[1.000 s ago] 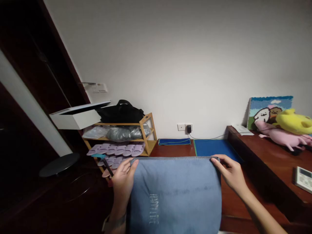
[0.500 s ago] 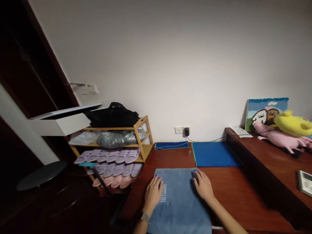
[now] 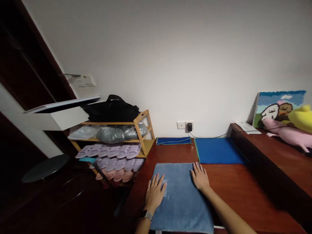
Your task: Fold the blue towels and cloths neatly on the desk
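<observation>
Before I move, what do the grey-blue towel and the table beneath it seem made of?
Towel: matte cloth, perhaps microfibre, judging by its soft, brushed-looking surface. Table: probably varnished wood, reddish-brown with a slight sheen, though laminate is possible.

Probably a home, though the left side is dim: a wooden shoe rack [image 3: 147,147] holds lilac slippers [image 3: 112,151], and a pink plush animal [image 3: 287,133] lies before a cartoon dog picture [image 3: 270,111].
</observation>
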